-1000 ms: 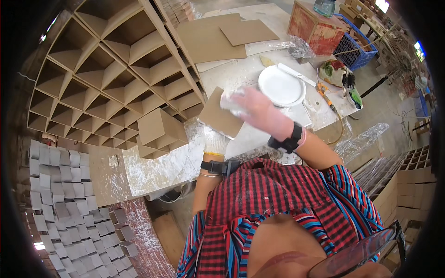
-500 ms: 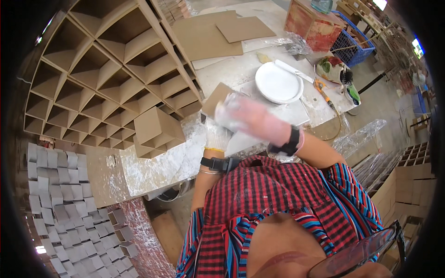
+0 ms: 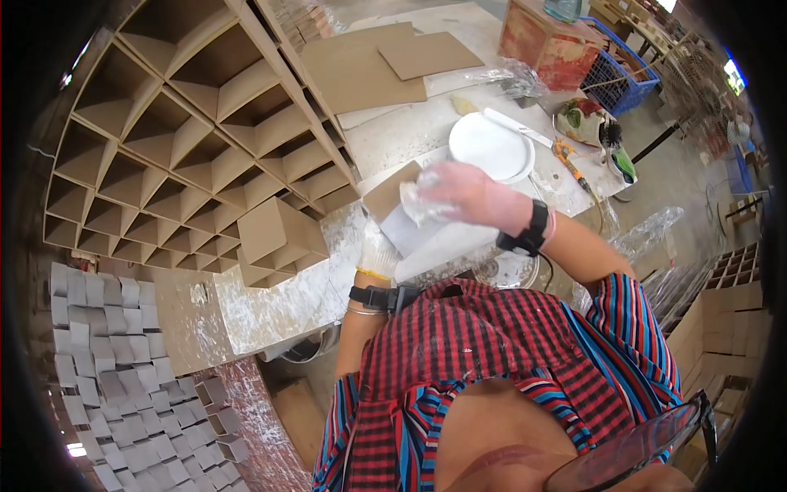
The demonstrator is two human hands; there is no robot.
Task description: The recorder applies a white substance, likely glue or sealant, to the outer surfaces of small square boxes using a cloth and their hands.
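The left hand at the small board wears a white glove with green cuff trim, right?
No: the head view shows the cuff trim is yellow, not green. The left hand at the small board does wear a white glove.

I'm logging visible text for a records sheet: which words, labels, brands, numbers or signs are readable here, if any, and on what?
None can be read anywhere in this view.
Checked apron: one tiny pale mark, too small to tell whether it is lettering.
Bright panel at upper right: too glaring and blurred.
Brown board and white round tub: no readable print.
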